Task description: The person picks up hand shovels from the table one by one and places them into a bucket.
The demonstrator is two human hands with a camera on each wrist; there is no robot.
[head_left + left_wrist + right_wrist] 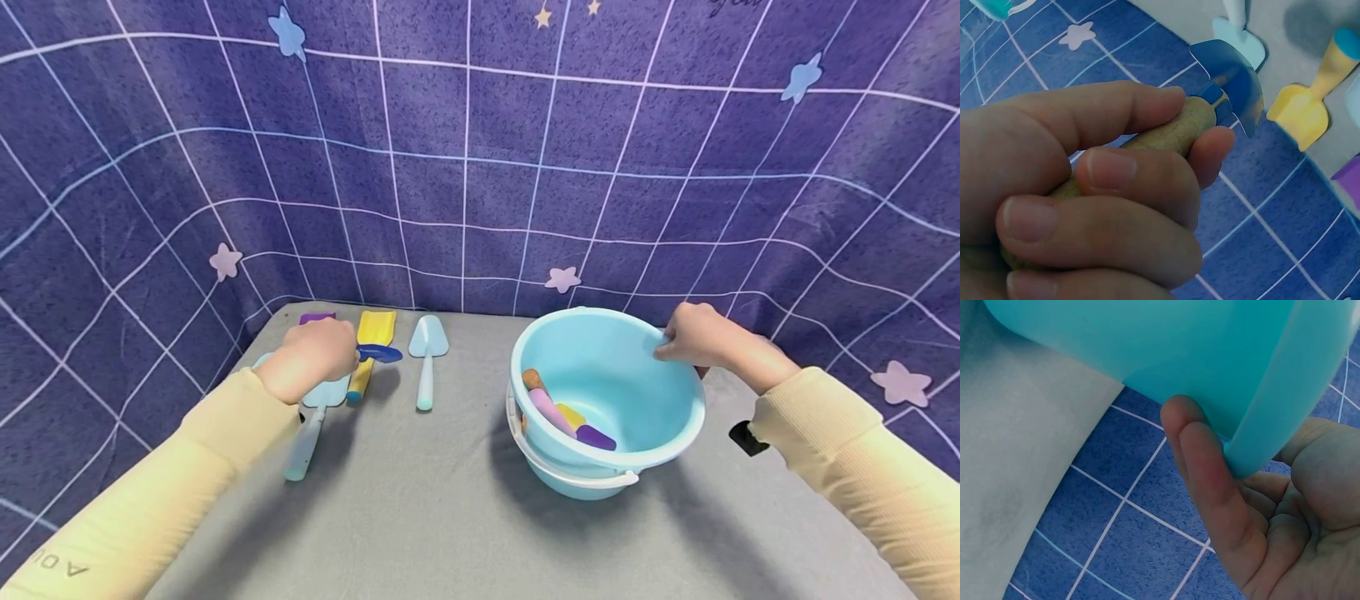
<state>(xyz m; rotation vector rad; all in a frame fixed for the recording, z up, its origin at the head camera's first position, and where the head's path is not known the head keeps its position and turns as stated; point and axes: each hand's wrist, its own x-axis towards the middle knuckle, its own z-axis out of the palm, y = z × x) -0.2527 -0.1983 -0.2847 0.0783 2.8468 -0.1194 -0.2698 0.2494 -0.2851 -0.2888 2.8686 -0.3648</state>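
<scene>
My left hand [321, 358] grips a small hand shovel by its wooden handle [1169, 131], the fingers wrapped round it. Its blue metal blade [381, 353] points right, above the yellow shovel [377, 327]. On the right, my right hand [701, 333] holds the rim of a light blue bucket [637, 350], with the thumb on one side of the wall and fingers on the other [1204, 481]. Inside the bucket lie a brown handle [532, 379], a pink handle [552, 412], a yellow piece [572, 416] and a purple piece [596, 437].
A light blue trowel [426, 358] lies on the grey tabletop [420, 508]. Another pale blue shovel [306, 446] is partly under my left arm, with a purple piece [317, 317] behind the hand. Purple gridded cloth [465, 192] stands behind the table.
</scene>
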